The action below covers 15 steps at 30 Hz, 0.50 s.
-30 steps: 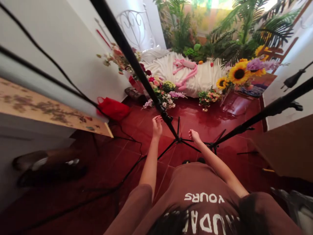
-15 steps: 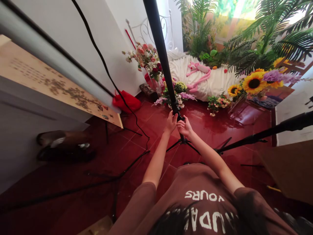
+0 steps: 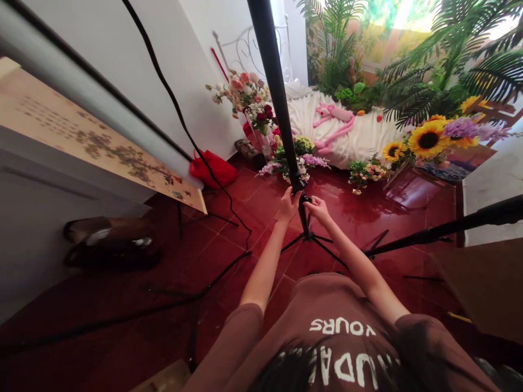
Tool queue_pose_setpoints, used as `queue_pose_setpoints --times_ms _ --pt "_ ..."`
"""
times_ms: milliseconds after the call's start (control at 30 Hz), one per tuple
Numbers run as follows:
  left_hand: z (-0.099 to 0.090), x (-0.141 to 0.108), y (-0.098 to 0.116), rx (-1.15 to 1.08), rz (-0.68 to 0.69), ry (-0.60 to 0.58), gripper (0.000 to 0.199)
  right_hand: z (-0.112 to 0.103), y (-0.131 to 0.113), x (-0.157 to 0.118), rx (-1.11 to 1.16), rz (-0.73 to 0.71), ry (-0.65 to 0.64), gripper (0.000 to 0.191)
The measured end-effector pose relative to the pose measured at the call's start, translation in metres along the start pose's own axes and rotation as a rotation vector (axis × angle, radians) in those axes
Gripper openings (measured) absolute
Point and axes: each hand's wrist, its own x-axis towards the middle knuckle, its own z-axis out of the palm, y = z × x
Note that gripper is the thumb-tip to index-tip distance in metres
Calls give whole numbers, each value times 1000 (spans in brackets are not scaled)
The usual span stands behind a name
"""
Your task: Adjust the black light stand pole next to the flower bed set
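In front of me a black light stand rises from its spread tripod legs on the floor and leaves the top of the view. My left hand is closed around the pole from the left, just below a joint collar, with part of its fingers hidden behind it. From the right, my right hand pinches a small black knob on the stand's side. The knob is mostly covered by my fingertips.
Flower bunches, a white draped cloth with a pink plush toy, and sunflowers lie beyond the stand. Another black stand slants in at right. A black cable runs down at left, near a red bag.
My right hand has shifted slightly right, and its fingers have turned into a pinch on the knob. My left hand stays at the pole. The whole view has moved a little.
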Motion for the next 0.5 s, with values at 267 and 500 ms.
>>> queue_pose_setpoints --times_ms 267,500 --pt "4 0 8 -7 -4 31 49 -21 -23 0 -949 -376 -95 27" --pt "10 10 27 -13 37 126 51 -20 -23 -8 -1044 -422 -54 23"
